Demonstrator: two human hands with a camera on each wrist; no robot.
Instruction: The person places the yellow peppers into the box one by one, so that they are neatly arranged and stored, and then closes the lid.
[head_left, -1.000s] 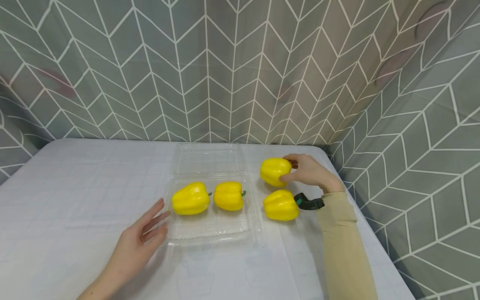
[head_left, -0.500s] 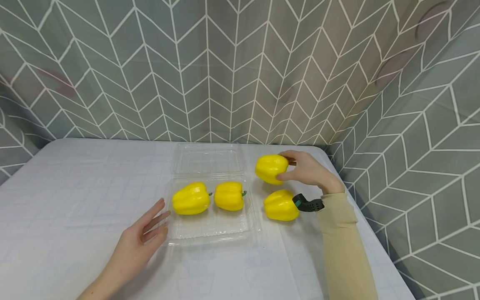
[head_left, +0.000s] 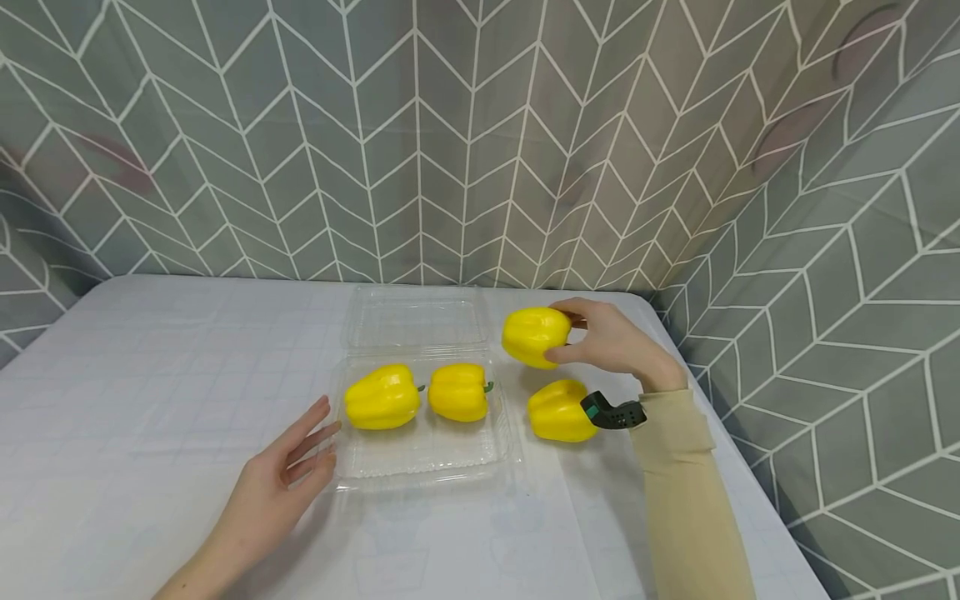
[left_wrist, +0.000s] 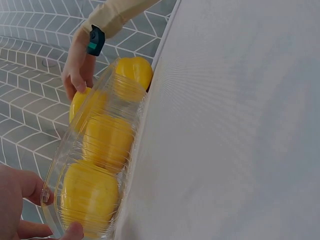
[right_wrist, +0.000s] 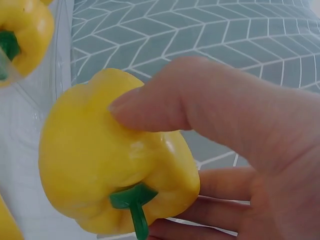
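Note:
My right hand point(head_left: 618, 342) grips a yellow bell pepper point(head_left: 534, 337) between thumb and fingers and holds it above the table, right of the container. The right wrist view shows the green stem point(right_wrist: 134, 197) of this pepper, with my thumb across its side. Two more yellow bell peppers point(head_left: 382, 397) point(head_left: 458, 392) lie side by side in the clear plastic clamshell container point(head_left: 420, 461), its lid folded back. My left hand point(head_left: 277, 479) has its fingers loosely extended at the container's left edge; in the left wrist view, fingertips point(left_wrist: 75, 230) touch its wall.
Another yellow bell pepper point(head_left: 558, 411) lies on the table under my right wrist, which wears a black strap point(head_left: 615, 412). Behind the container's base lies its lid point(head_left: 418, 321). A patterned grey curtain point(head_left: 450, 167) borders the white-covered table point(head_left: 187, 375) at the back and right.
My right hand has lifted the bell pepper slightly and moved it left towards the container. My left hand and the peppers in the container have stayed put.

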